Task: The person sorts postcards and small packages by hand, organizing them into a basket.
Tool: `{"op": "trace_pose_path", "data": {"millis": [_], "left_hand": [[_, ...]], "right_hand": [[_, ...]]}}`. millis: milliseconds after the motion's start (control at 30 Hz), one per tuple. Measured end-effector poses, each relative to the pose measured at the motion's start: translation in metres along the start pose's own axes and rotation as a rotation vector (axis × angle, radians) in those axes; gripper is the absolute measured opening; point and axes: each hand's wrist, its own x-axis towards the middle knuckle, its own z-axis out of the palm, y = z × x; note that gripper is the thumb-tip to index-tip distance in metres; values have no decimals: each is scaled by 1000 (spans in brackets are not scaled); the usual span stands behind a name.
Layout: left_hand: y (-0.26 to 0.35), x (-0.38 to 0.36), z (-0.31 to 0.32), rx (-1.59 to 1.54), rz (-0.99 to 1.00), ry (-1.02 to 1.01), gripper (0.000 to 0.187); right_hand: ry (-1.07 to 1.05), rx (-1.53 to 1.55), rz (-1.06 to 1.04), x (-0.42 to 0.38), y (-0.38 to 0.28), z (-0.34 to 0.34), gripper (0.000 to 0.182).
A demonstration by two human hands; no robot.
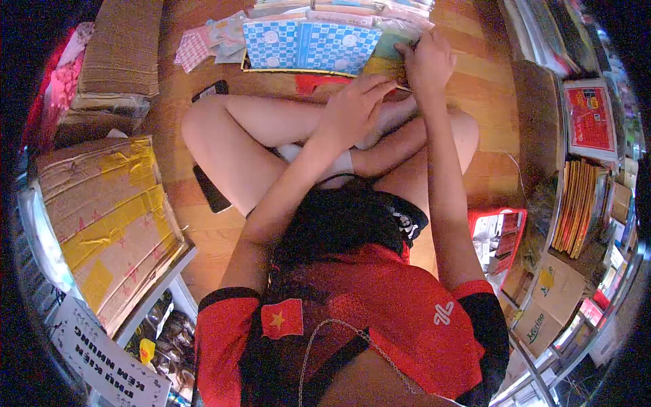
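Note:
A row of flat packets (339, 13) in clear plastic stands upright on the floor in front of me. At its near face are two blue-and-white checkered packets (278, 47), with a thin yellow edge below them. Beside these, at the right end, is a green and yellow packet (388, 49). My right hand (432, 62) is at that end, its fingers closed on the packet's right side; part of the grip is hidden. My left hand (352, 108) hovers just below the packets' lower edge, over my crossed legs, with fingers stretched out and nothing visible in it.
Small pink and pale packets (203, 44) lie left of the row. A dark phone-like object (211, 190) rests by my left leg. Taped cardboard (112, 224) leans at left. On the right are a red-rimmed tray (498, 237), a shelf with orange-edged packets (580, 210), and cartons (553, 298).

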Motion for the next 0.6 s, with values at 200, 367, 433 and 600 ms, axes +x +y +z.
{"op": "trace_pose_path", "data": {"millis": [200, 367, 433, 600], "left_hand": [[2, 1, -3, -18, 67, 65, 36], [52, -2, -72, -233, 528, 212, 24], [51, -3, -108, -201, 581, 269, 21], [-51, 3, -147, -37, 324, 749, 12]], "right_hand": [[-174, 52, 115, 2, -7, -11, 57], [-105, 315, 140, -3, 5, 3, 72], [45, 323, 109, -6, 5, 11, 78], [-32, 528, 165, 1, 0, 4, 97]]}}
